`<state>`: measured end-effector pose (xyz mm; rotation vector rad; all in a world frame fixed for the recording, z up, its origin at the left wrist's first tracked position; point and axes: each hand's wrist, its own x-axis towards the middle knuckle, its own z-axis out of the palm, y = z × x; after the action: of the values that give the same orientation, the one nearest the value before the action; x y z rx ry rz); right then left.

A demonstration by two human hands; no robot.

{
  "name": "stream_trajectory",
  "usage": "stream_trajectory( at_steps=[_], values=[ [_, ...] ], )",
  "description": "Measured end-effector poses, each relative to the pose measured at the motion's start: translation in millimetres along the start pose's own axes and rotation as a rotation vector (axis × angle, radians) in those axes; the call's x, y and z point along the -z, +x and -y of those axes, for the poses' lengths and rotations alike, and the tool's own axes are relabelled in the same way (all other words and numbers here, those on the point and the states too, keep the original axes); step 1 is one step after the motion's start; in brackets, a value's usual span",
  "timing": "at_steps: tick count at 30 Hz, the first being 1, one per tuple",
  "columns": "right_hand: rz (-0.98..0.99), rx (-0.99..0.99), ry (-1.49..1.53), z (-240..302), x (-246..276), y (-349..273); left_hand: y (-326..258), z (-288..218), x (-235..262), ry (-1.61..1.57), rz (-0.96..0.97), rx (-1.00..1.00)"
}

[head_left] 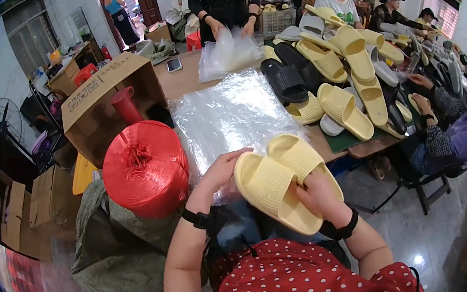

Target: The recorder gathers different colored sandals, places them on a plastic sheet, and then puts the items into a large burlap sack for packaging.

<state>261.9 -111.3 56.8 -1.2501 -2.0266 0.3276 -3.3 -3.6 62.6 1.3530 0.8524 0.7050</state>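
A pair of pale yellow slide slippers (pixel 263 193) is held side by side above my lap, toes tilted toward me. My left hand (pixel 222 170) grips the outer edge of the left slipper near its heel, thumb hidden behind it. My right hand (pixel 321 196) reaches into the strap opening of the right slipper and is closed on it, with some fingers hidden. Just beyond the slippers, a stack of clear plastic bags (pixel 228 113) lies flat on the table. To its right is a heap of slippers (pixel 344 108), mostly yellow with some black and grey.
A big red roll of plastic twine (pixel 146 168) stands at the left, by a cardboard box (pixel 106 83) and a red mug (pixel 125 106). A phone (pixel 174 64) lies farther back. Across the table, a person in black handles clear bags (pixel 229 56). Several people sit along the right.
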Motion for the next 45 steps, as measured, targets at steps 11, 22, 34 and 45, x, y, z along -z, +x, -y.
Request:
stream_trajectory(
  at_steps=[11, 22, 34, 45],
  values=[
    [-0.017, -0.190, -0.270, 7, 2, 6, -15, -26, -17, 0.863, -0.052, -0.432],
    [0.015, 0.048, -0.239, -28, -61, 45, -20, -20, -74, 1.136, -0.045, -0.647],
    [0.177, -0.366, 0.718, -25, -100, 153, -56, -62, -59, 0.961, 0.069, -0.621],
    [-0.148, -0.071, -0.081, 25, -100, 96, -80, -3, 4, 0.656, -0.587, -0.519]
  ],
)
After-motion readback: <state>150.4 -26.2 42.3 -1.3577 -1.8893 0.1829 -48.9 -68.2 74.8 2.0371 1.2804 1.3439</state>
